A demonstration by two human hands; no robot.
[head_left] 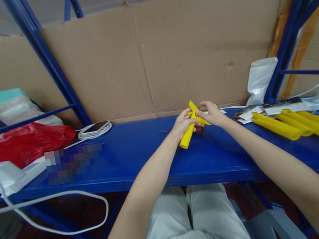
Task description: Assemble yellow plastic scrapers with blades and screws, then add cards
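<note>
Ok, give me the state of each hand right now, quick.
Left hand: closed around the yellow tube, holding it over the blue shelf.
Right hand: fingers pinching the yellow piece at the tube's top.

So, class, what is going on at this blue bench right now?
A seated person holds a yellow tube over the blue shelf. The left hand has its grip around the tube, while the right hand pinches a small yellow piece at its upper end. More yellow tubes lie in a row on the shelf to the right. A phone on a coiled white cable and a red bag sit to the left.
</note>
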